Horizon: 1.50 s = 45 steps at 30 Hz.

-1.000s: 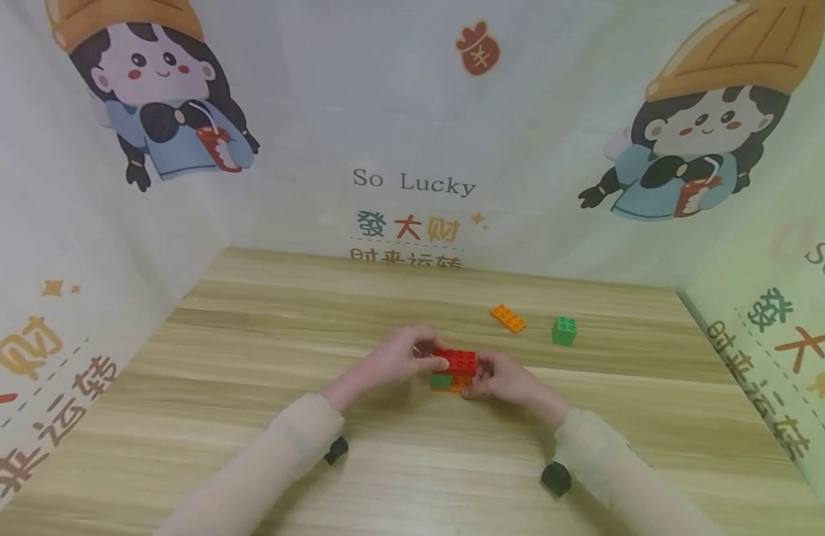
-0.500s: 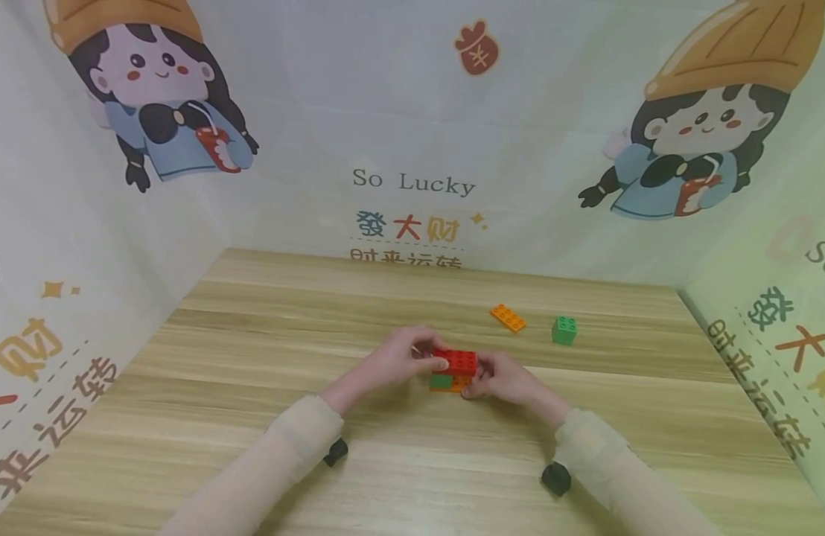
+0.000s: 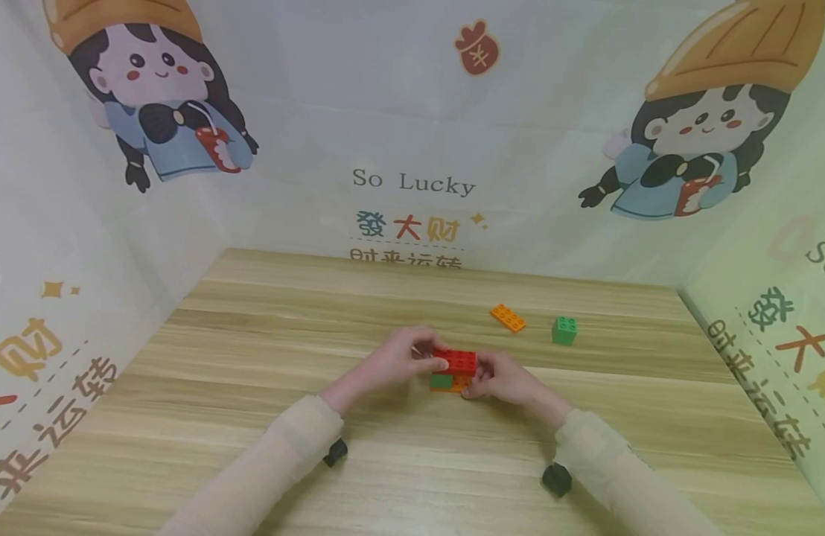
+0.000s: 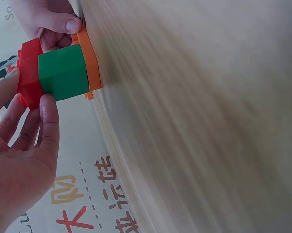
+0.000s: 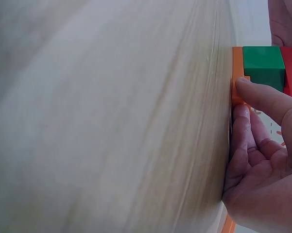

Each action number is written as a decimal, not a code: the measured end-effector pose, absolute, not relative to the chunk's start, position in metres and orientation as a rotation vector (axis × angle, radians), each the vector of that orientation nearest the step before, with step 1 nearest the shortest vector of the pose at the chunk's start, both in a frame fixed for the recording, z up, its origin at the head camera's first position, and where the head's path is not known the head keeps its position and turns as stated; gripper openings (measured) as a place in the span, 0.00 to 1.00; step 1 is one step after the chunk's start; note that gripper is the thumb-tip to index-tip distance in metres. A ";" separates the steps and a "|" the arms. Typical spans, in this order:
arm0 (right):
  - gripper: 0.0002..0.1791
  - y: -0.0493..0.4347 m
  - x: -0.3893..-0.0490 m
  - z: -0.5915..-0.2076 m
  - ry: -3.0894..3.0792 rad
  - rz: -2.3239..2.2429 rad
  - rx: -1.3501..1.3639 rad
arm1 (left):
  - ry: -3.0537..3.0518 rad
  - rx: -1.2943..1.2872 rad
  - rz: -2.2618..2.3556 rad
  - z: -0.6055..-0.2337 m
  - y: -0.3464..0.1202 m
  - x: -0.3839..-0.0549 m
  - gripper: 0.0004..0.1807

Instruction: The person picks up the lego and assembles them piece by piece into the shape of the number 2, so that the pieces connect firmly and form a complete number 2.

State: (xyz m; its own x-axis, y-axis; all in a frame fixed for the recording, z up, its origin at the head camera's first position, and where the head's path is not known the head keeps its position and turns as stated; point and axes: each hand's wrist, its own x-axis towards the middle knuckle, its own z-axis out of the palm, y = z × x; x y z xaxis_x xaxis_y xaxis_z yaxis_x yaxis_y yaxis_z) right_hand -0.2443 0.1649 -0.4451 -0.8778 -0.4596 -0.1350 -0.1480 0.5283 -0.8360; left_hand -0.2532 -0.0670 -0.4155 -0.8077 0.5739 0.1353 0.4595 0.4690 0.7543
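A small stack of toy building bricks stands on the wooden table between both hands. Its bottom is a thin orange brick (image 5: 237, 63), with a green brick (image 4: 64, 73) on one end. A red brick (image 3: 461, 362) lies across the top, overhanging the orange one's other end. My left hand (image 3: 402, 356) holds the red brick by its left end, thumb in front and fingers behind. Low on the right, my right hand (image 3: 506, 378) pinches the orange brick's end, its thumb (image 5: 262, 94) on the studded side. From the head, the fingers hide part of the stack.
Behind the stack, a loose flat orange brick (image 3: 508, 318) lies on the table (image 3: 285, 313). A loose green brick (image 3: 564, 330) stands to its right. Printed cloth (image 3: 305, 112) walls off the back and both sides. Black pieces (image 3: 556, 479) show by the sleeves.
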 end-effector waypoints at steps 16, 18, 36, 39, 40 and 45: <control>0.17 0.166 -0.242 -0.442 2.428 -1.294 -0.483 | 2.570 0.923 1.263 -0.415 -0.067 -0.254 0.10; 0.17 0.166 -0.242 -0.442 2.429 -1.299 -0.493 | 2.573 0.920 1.266 -0.416 -0.066 -0.254 0.10; 0.18 0.170 -0.243 -0.442 2.447 -1.229 -0.630 | 2.566 0.924 1.271 -0.418 -0.067 -0.256 0.11; 0.17 0.172 -0.242 -0.439 2.433 -1.196 -0.684 | 2.568 0.924 1.274 -0.418 -0.068 -0.255 0.10; 0.17 0.173 -0.242 -0.438 2.433 -1.182 -0.696 | 2.567 0.921 1.276 -0.418 -0.068 -0.255 0.10; 0.17 0.179 -0.242 -0.433 2.446 -1.133 -0.731 | 2.562 0.913 1.283 -0.417 -0.068 -0.254 0.10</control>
